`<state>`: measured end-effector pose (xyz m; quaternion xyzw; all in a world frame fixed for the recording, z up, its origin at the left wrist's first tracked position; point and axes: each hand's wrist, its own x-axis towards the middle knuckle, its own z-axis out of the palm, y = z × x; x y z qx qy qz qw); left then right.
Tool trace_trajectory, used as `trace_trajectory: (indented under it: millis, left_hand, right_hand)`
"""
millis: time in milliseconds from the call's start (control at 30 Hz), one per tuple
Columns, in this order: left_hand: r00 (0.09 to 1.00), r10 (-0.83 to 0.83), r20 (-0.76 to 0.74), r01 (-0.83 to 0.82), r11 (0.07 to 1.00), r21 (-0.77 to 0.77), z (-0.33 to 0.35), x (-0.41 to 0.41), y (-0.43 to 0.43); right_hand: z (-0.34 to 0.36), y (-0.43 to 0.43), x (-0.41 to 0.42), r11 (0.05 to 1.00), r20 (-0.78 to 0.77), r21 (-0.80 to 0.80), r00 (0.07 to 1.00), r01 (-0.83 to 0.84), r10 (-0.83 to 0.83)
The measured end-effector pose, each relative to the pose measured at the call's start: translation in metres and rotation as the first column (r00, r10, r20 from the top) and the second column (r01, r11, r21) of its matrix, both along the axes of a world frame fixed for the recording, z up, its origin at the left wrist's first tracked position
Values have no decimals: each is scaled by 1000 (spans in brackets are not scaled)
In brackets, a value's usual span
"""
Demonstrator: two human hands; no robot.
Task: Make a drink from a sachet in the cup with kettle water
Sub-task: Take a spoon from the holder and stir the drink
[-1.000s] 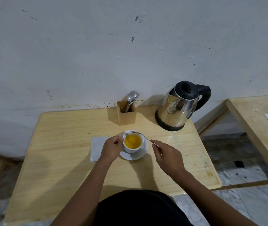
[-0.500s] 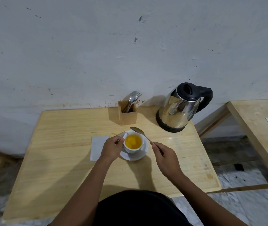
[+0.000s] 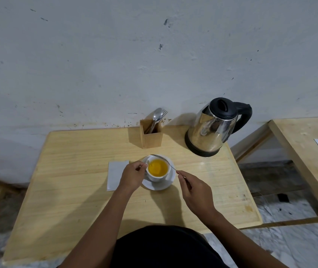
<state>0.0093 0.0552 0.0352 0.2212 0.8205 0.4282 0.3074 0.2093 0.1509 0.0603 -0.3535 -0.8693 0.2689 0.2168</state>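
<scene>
A white cup (image 3: 157, 177) full of orange-yellow drink sits on a white saucer (image 3: 158, 185) in the middle of the wooden table (image 3: 77, 190). My left hand (image 3: 132, 176) grips the cup at its left side, by the handle. My right hand (image 3: 195, 187) pinches the handle of a metal spoon (image 3: 163, 159), whose bowl lies over the cup's far rim, above the liquid. A steel kettle (image 3: 212, 132) with a black lid and handle stands at the back right of the table. A flat white sachet or paper (image 3: 114, 174) lies left of the saucer, partly under my left hand.
A wooden holder (image 3: 151, 136) with a spoon and fork stands at the back, next to the wall. A second wooden table (image 3: 309, 155) with a white sheet on it is at the right, across a gap of floor.
The spoon has swung left and lower, from raised over the cup's right side to lying across its far rim. My left hand has stayed on the cup.
</scene>
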Motion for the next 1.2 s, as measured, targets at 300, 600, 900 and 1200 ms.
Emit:
trace_trajectory:
  millis: [300,600,900,1200]
  left_hand:
    - [1000,-4,-1,4,1000,2,-1,-1,0]
    - [1000,-4,-3,4,1000,7,0,0,0]
    - [1000,2,-3,-2,1000,19,1,1,-1]
    - [1000,14,-7,-14,1000,-1,-1,2,0]
  right_hand:
    - [-6,1,2,999,4,7,999,45,-45]
    - [0,-4,2,904,16,-422,997,72,-72]
    - [-8,6,0,664,-99,-734,946,140,-309]
    - [-50,36,-21,560,170,-698,862,447,-477]
